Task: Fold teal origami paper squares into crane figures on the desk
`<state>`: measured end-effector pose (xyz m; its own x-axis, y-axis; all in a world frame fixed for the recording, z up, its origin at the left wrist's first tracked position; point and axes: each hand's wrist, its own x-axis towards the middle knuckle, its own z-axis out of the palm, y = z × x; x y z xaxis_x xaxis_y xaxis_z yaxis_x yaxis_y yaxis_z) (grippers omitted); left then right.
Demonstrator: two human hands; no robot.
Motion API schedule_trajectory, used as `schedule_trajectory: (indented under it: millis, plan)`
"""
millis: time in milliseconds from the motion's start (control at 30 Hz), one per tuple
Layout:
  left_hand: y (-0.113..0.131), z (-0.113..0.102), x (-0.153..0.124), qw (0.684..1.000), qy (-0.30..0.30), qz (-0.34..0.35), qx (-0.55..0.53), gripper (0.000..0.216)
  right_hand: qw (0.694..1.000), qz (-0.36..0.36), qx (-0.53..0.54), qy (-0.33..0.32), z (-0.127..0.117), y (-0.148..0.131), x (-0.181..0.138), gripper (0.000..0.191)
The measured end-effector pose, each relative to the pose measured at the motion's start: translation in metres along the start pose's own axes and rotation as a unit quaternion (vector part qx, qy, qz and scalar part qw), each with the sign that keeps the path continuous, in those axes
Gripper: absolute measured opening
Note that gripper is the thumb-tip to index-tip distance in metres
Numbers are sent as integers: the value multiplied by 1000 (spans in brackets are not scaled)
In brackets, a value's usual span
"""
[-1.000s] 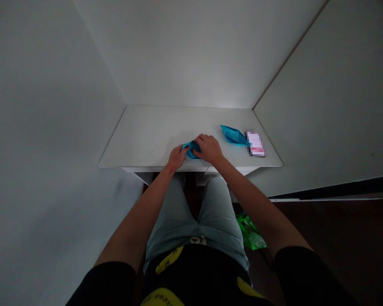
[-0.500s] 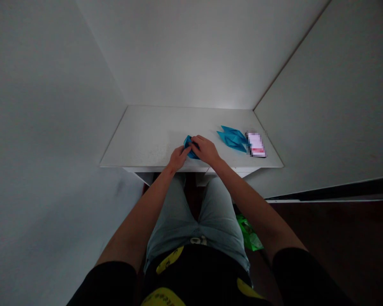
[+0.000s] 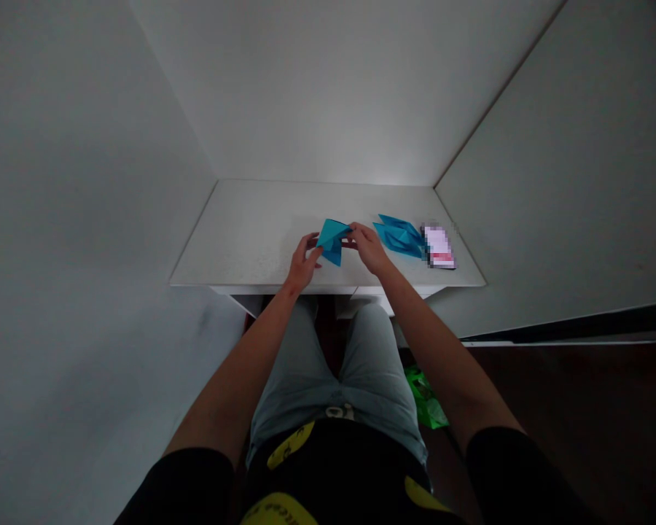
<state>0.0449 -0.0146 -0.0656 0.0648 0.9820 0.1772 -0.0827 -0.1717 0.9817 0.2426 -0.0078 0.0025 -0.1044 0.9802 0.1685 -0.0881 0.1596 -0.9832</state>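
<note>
Between my two hands is a folded piece of blue paper [image 3: 332,235], with pointed corners and creases showing. My left hand [image 3: 305,261] pinches its left edge between thumb and fingers. At its right corner, my right hand [image 3: 365,244] grips the paper with the fingertips. The paper is held just over the white table [image 3: 240,233]; whether it touches the surface I cannot tell. Farther right lie other folded blue paper pieces [image 3: 399,238] with pointed ends, apart from my right hand.
A phone [image 3: 439,246] with a lit, blurred screen lies at the table's right, against the blue pieces. White walls close in the back and both sides. Below the table, a green plastic bag [image 3: 426,399] sits on the dark floor, right of my legs.
My hands have moved apart and the blue paper, mostly covered by my fingers before, now shows spread between them. My right hand has shifted slightly right. The other pieces and phone stay put.
</note>
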Motion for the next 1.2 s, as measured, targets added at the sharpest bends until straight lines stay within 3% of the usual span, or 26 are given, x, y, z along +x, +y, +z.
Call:
schedule_trajectory:
  millis: [100, 233, 367, 633, 733, 900, 1067, 1200]
  plan:
    - [-1, -1, 0, 1000, -13, 1, -13, 66, 997, 25, 73, 8, -4, -2, -3, 41]
    - [-2, -4, 2, 998, -41, 19, -38, 84, 979, 116, 166, -29, -9, -5, -8, 46]
    - [-4, -11, 4, 994, -86, 12, -69, 84, 951, 187, 244, -34, -6, -4, -12, 48]
    - [-6, -16, 6, 976, -133, -71, -159, 87, 917, 270, 292, -11, 20, 13, -16, 28]
    - [-8, -16, 9, 978, -108, -94, -151, 80, 923, 262, 282, 6, 26, 18, -15, 33]
    - [-7, -17, 9, 990, -57, -71, -107, 60, 952, 206, 218, 58, 21, 21, -9, 49]
    - [-3, -17, 6, 988, -44, -102, -109, 60, 978, 132, 119, 114, 12, 22, -2, 47]
    - [-4, -17, 9, 988, -19, -90, -125, 63, 978, 70, 157, 119, 20, 23, -8, 46]
